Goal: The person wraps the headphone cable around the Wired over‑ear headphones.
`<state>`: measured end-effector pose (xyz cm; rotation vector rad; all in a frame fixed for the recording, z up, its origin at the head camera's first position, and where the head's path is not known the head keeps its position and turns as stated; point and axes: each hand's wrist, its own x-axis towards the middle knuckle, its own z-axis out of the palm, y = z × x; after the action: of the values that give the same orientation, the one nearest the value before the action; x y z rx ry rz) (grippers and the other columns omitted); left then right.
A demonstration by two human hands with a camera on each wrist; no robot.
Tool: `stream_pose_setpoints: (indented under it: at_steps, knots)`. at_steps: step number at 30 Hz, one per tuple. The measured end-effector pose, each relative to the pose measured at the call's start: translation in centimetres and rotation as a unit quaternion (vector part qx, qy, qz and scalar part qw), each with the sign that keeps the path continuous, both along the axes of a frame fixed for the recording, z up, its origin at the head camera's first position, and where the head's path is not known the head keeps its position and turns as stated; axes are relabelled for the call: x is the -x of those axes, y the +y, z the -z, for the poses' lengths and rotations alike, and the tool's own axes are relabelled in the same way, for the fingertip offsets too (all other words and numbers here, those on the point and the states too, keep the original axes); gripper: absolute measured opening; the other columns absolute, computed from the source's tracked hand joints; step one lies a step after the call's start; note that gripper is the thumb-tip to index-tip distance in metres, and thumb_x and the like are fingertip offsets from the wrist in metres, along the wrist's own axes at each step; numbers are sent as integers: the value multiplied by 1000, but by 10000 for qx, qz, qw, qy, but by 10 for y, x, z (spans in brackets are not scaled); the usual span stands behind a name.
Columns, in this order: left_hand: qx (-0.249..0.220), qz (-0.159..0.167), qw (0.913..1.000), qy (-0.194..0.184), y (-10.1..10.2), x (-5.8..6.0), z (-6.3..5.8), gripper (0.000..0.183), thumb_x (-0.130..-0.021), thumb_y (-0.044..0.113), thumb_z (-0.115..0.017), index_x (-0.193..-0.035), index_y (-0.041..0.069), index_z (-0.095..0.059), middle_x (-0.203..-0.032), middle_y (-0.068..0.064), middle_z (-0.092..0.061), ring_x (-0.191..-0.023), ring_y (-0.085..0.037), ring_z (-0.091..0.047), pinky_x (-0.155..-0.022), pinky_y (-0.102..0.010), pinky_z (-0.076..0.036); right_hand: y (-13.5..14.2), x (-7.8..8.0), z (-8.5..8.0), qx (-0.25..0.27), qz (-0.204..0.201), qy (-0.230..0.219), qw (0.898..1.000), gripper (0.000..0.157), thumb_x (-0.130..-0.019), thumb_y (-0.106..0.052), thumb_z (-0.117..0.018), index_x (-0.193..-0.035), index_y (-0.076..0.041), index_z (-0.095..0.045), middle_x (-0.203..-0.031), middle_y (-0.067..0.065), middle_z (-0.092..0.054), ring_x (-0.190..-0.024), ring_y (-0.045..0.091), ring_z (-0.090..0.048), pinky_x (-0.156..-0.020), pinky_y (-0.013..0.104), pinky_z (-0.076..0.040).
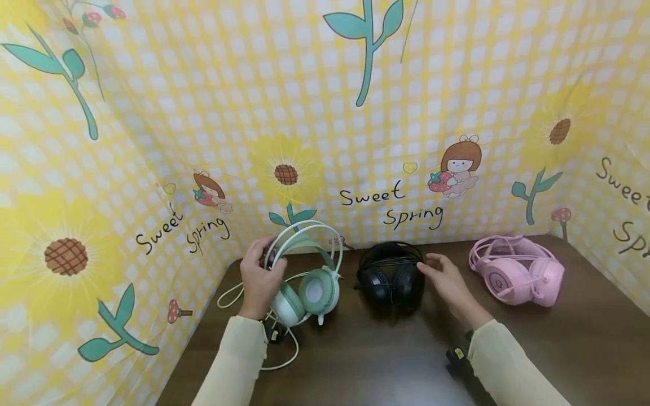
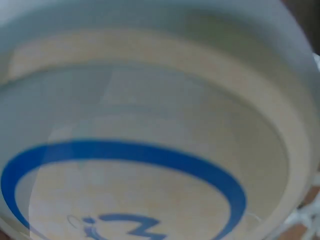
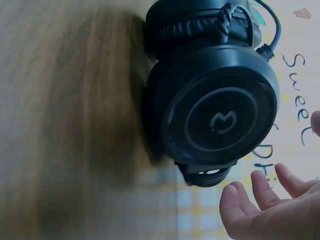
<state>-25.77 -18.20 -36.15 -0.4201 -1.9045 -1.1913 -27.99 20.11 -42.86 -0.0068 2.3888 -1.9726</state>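
My left hand (image 1: 260,279) grips the headband of a white and green headset (image 1: 319,290) at the left of the table, its ear cups hanging low beside the wrist. A round outer cup (image 2: 140,115) with a blue ring fills the left wrist view, and the hand itself is hidden there. My right hand (image 1: 449,282) is beside the right edge of a black headset (image 1: 391,282). In the right wrist view, its loosely bent fingers (image 3: 265,195) are apart from the black ear cup (image 3: 222,117) and hold nothing.
A pink headset (image 1: 523,273) lies at the right rear of the brown table (image 1: 376,361). The green headset's pale cable (image 1: 284,367) loops over the left side. Checked yellow cloth (image 1: 325,158) with printed flowers walls the back and sides.
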Motion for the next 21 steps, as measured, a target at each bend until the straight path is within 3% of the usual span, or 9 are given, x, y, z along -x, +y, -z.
stream_pose_setpoints:
  at_steps: [5, 7, 13, 18, 21]
  knots:
    - [-745, 603, 9954, 27, 27, -19, -22, 43, -78, -18, -60, -118, -4, -65, -99, -19, -58, -77, -18, -52, -62, -20, -45, -3, 0, -6, -288, -167, 151, 9993, 65, -97, -37, -58, -145, 1, -35, -145, 23, -36, -134, 37, -32, -107, 53, -29]
    - [-963, 770, 9921, 222, 38, -24, -30, 41, -76, -18, -58, -116, -9, -64, -100, -22, -58, -81, -15, -56, -66, -19, -47, -5, 0, -10, -244, -180, 243, 9992, 64, -98, -37, -57, -144, 2, -35, -145, 24, -36, -135, 37, -32, -107, 53, -29]
    - [-1542, 1079, 9785, 846, 58, -21, -27, 42, -72, -24, -56, -112, -12, -64, -99, -28, -58, -84, -17, -60, -66, -20, -49, -19, -2, -28, -165, -218, 827, 9962, 62, -98, -37, -57, -143, 3, -38, -143, 25, -41, -134, 37, -37, -107, 51, -32]
    - [-2227, 1490, 9581, 1012, 76, -27, -28, 36, -76, -20, -56, -111, -16, -61, -95, -28, -57, -70, -18, -56, -57, -24, -47, -36, -15, -28, 855, -891, 1208, 9850, 52, -101, -26, -53, -140, 7, -39, -136, 23, -47, -124, 29, -49, -100, 43, -43]
    - [-2811, 1812, 9371, 998, 84, -36, -30, 35, -77, -20, -54, -112, -18, -57, -89, -22, -57, -60, -17, -50, -50, -26, -43, -45, -26, -19, 1788, -1796, 1170, 9603, 47, -105, -25, -45, -141, 5, -37, -133, 13, -51, -118, 18, -53, -94, 36, -48]
